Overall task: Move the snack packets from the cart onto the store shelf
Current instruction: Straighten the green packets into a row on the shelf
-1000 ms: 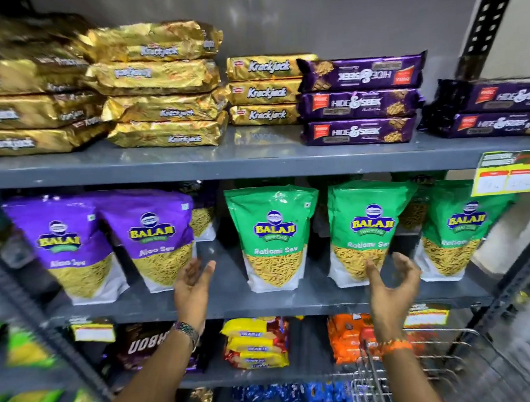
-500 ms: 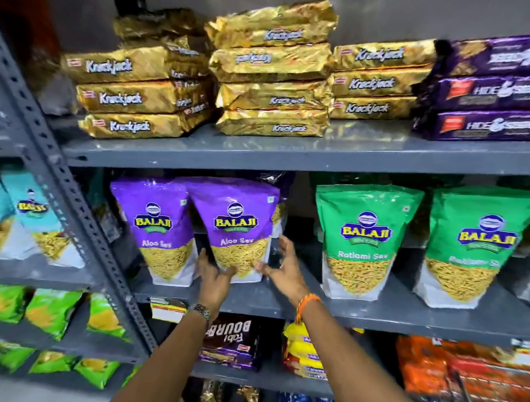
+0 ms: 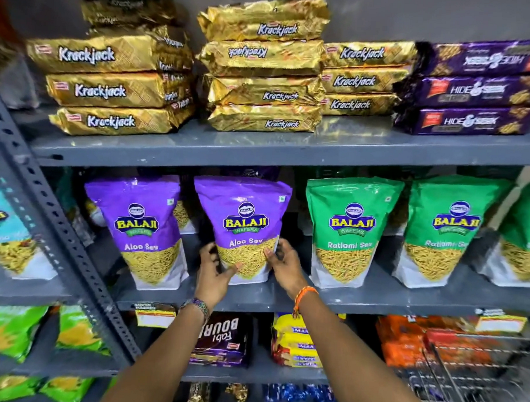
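Note:
A purple Balaji Aloo Sev packet stands upright on the middle grey shelf. My left hand grips its lower left side and my right hand grips its lower right side. A second purple Aloo Sev packet stands just to its left. Green Ratlami Sev packets stand to the right on the same shelf. The wire cart shows at the bottom right corner, its contents hidden.
Gold Krackjack packs and purple Hide & Seek packs are stacked on the top shelf. A perforated grey upright runs diagonally at left. Biscuit packs and green packets fill the lower shelf.
The view shifted left along the shelf. Both hands moved from open in front of the green packets to the right purple Aloo Sev packet and closed on its lower sides.

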Demonstrator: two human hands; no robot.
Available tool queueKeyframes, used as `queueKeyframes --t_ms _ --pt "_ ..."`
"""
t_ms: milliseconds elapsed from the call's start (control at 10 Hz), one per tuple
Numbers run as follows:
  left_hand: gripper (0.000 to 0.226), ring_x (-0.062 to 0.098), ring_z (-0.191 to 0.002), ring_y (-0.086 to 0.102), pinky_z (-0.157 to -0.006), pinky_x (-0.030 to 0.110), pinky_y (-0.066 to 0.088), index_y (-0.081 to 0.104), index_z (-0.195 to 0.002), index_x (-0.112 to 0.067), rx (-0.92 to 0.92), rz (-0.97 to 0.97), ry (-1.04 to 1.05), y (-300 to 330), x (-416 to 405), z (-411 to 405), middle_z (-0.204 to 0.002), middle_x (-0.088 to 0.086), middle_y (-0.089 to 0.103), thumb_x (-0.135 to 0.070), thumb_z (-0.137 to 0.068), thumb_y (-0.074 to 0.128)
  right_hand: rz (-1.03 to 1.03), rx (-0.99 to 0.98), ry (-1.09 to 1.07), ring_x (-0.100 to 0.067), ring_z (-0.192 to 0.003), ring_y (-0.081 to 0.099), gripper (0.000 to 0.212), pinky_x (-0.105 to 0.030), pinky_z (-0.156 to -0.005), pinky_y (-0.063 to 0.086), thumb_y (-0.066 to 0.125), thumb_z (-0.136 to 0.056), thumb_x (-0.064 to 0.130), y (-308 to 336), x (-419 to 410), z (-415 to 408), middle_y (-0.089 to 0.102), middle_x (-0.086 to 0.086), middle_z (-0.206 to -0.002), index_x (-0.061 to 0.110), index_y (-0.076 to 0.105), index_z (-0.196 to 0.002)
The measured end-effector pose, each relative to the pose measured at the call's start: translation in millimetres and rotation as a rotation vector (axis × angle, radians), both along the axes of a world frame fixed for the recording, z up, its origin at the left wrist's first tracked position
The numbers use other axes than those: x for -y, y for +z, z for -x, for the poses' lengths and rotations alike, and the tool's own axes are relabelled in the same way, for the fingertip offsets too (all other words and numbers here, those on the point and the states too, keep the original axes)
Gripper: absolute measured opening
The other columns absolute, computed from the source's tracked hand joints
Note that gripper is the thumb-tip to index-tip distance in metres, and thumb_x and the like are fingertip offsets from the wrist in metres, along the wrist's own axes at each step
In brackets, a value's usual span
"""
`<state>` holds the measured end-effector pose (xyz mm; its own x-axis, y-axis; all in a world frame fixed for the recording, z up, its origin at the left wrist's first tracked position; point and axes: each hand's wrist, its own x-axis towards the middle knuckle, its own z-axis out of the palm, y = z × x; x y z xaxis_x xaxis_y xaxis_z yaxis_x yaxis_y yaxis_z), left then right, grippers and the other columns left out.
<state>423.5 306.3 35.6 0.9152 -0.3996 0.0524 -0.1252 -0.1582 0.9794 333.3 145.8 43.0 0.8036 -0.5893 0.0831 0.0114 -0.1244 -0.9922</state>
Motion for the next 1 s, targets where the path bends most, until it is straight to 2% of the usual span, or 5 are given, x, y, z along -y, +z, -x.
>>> queueKeyframes --t_ms 200,300,400,600,1000 --pt "0.086 0.036 -0.119 0.06 -0.098 0.045 0.052 0.032 -0.142 -0.01 -0.021 0.0 0.0 5 -7 1 -0.129 0.021 0.06 -0.004 -0.073 0.083 -0.057 -0.028 -0.001 -0.035 -0.121 0.064 0.032 -0.028 -0.091 0.057 0.067 -0.094 0.005 13 -8 12 0.069 -0.011 -0.118 0.003 0.054 -0.123" --pt "0.101 0.028 -0.119 0.058 -0.101 0.04 0.05 0.029 -0.144 -0.01 -0.018 -0.01 -0.061 14 -10 0 -0.134 0.017 0.056 0.003 -0.063 0.088 0.047 0.119 -0.444 -0.024 -0.103 0.062 0.054 -0.021 -0.083 0.053 0.089 -0.072 0.01 11 -14 51 0.061 0.001 -0.104 0.017 0.055 -0.114" --pt "0.108 0.029 -0.122 0.059 -0.107 0.049 0.047 0.03 -0.142 -0.011 -0.017 -0.026 -0.106 19 -9 0 -0.132 0.014 0.058 0.001 -0.054 0.092 0.239 0.149 -0.771 -0.027 -0.109 0.056 0.076 -0.039 -0.095 0.05 0.096 -0.06 0.021 2 -3 83 0.056 -0.005 -0.115 0.016 0.052 -0.122" --pt "0.102 0.037 -0.124 0.059 -0.105 0.057 0.047 0.036 -0.139 -0.008 0.014 -0.042 -0.128 27 -2 3 -0.134 0.02 0.06 -0.018 -0.052 0.087 0.283 -0.138 -0.802 -0.043 -0.138 0.035 0.13 -0.059 -0.116 0.031 0.103 -0.041 0.025 2 34 110 0.039 -0.025 -0.146 0.001 0.03 -0.146" --pt "0.098 0.034 -0.121 0.061 -0.104 0.056 0.048 0.04 -0.137 -0.012 0.055 -0.052 -0.104 23 -2 3 -0.131 0.015 0.063 -0.019 -0.053 0.091 0.325 -0.248 -0.767 -0.044 -0.131 0.042 0.12 -0.054 -0.114 0.031 0.101 -0.045 0.018 -10 50 97 0.046 -0.022 -0.137 0.003 0.034 -0.144"
